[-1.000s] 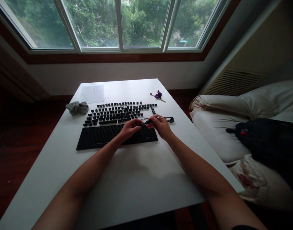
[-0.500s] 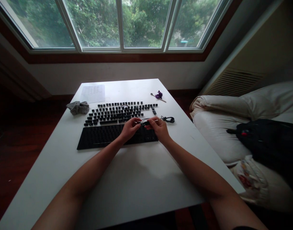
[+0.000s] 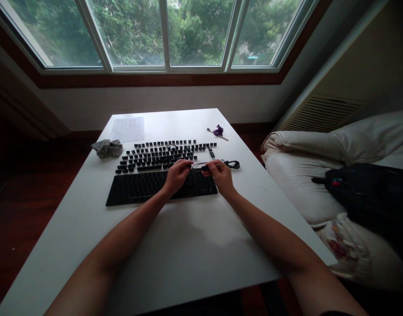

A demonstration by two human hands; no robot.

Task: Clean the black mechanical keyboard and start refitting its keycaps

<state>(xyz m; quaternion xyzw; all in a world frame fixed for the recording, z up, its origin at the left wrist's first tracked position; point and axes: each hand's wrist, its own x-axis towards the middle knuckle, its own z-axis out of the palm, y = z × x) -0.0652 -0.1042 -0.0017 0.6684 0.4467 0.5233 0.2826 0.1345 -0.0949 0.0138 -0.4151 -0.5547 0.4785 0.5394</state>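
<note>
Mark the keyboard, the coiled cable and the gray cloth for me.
Keyboard (image 3: 145, 185), head view: its top, left of center.
Coiled cable (image 3: 233, 164), head view: middle of the coil.
Gray cloth (image 3: 107, 149), head view: middle of its folds.

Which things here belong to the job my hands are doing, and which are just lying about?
Likely part of the job:
small dark piece in your right hand
black keyboard beneath your hands
loose keycaps behind it
perhaps the coiled cable

Apparently just lying about:
gray cloth
printed sheet
purple item
dark bag
</note>
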